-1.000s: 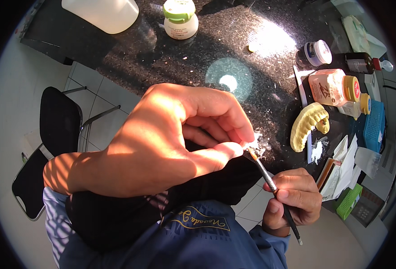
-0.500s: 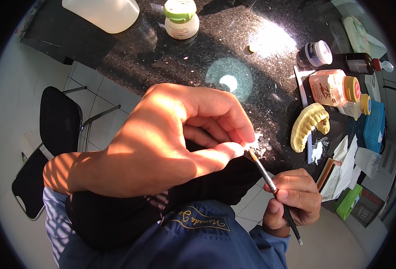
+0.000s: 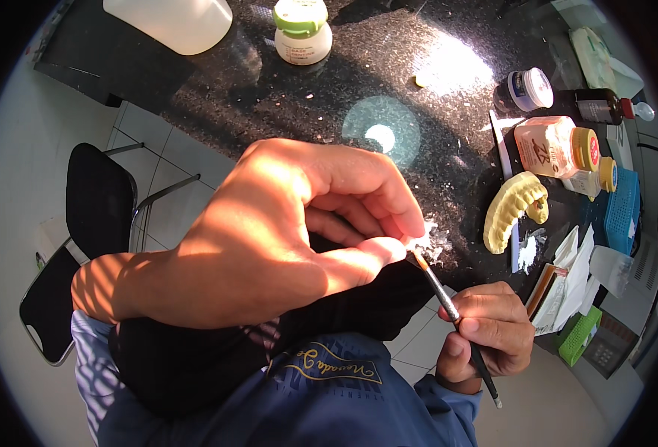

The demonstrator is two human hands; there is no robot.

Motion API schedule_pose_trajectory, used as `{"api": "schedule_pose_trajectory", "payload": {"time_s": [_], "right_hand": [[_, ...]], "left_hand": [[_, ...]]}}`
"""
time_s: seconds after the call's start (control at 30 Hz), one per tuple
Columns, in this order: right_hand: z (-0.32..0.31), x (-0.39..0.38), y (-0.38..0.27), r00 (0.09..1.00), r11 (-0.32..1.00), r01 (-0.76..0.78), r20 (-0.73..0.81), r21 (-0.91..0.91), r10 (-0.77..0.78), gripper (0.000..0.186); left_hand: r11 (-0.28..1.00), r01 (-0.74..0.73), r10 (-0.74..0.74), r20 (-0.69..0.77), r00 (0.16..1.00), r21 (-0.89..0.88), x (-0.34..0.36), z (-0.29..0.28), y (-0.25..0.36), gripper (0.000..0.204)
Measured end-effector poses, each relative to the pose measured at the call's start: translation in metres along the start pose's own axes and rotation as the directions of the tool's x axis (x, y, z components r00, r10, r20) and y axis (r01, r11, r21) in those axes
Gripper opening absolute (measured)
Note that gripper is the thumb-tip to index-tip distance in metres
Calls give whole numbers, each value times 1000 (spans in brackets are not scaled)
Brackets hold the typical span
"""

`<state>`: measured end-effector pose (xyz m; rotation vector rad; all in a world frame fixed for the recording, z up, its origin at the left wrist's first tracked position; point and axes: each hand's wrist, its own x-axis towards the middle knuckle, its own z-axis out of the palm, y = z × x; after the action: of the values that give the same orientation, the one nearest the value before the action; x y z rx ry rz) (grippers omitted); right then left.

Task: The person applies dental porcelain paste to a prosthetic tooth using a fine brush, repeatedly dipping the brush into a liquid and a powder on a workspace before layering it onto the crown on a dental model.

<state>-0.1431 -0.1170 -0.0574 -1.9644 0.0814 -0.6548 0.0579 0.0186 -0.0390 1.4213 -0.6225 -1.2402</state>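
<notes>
My left hand [image 3: 269, 238] is held above the dark speckled counter, its thumb and forefinger pinched together. Between those fingertips a tiny pale piece [image 3: 409, 242] just shows; its shape is mostly hidden. From the right, my right hand [image 3: 489, 328] grips a fine paintbrush [image 3: 448, 304] with a dark handle, metal ferrule and brownish bristles. The brush tip sits right at the left thumb and the pale piece. White powder [image 3: 438, 244] lies scattered on the counter just beyond the left fingertips. A yellow plaster dental model [image 3: 504, 208] rests farther right, over a flat spatula [image 3: 502, 149].
A small heap of white powder [image 3: 526, 255] lies beside the model. Behind it are a jar of pinkish powder [image 3: 545, 141], a white tub [image 3: 530, 89] and a brown bottle [image 3: 597, 106]. A green-lidded jar [image 3: 303, 41] stands at the back; black chairs [image 3: 98, 194] are at left.
The brush tip has shifted very slightly up and left, closer to the left fingertips. Both hands keep nearly the same pose.
</notes>
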Motion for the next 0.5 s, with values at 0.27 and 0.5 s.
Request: {"api": "schedule_pose_trajectory", "payload": {"time_s": [0.27,0.5], "right_hand": [[-2,0,0,1000,1000,6,27,-8,-5,36],[-3,-1,0,1000,1000,-5,23,-12,5,38]], "left_hand": [[999,-31,32,7,999,-5,0,0,-2,15],[1000,-16,16,14,1000,15,1,-1,-1,15]]}}
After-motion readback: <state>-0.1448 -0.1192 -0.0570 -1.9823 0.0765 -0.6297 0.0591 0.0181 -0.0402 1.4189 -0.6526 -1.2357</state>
